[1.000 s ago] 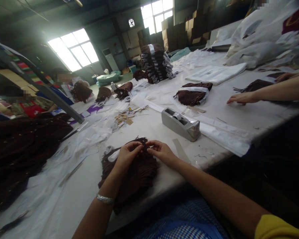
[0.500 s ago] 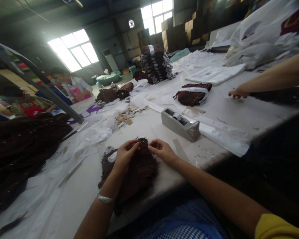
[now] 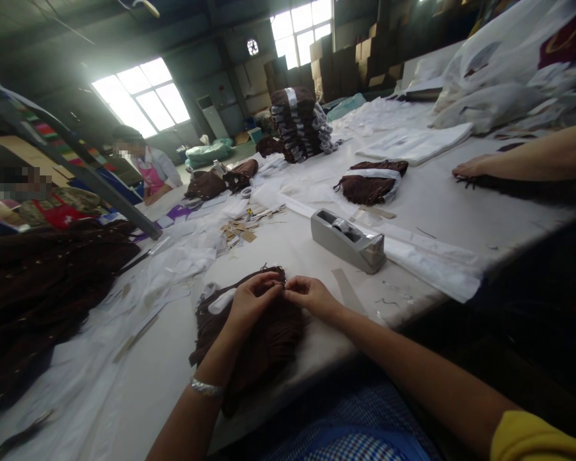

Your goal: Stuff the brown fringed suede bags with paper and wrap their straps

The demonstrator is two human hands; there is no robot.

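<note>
A thick stack of dark brown cloth pieces (image 3: 281, 320) with thin cords at its far edge lies on the table in front of me. My left hand (image 3: 254, 298) reaches over it, thumb and fingers pinched on the edge of the cloth. From the right, my right hand (image 3: 310, 294) pinches at the same spot, its fingertips almost meeting the left ones. The small bit between the fingertips is hard to make out. A white strip (image 3: 222, 301) shows on the stack beside my left hand. Just beyond my right hand stands a grey tape dispenser (image 3: 348, 240).
A banded brown bundle (image 3: 372, 181) and a tall brown stack (image 3: 297, 125) sit farther back. Small cardboard pieces (image 3: 240, 232) lie mid-table. Dark cloth (image 3: 43, 301) is heaped left under a metal bar (image 3: 110, 186). A co-worker's hand (image 3: 475, 168) rests on dark cloth at right.
My left hand has shifted slightly right and both hands' fingertips have come closer together. The co-worker's hand at right has moved back onto dark cloth. A person at left has shifted right.
</note>
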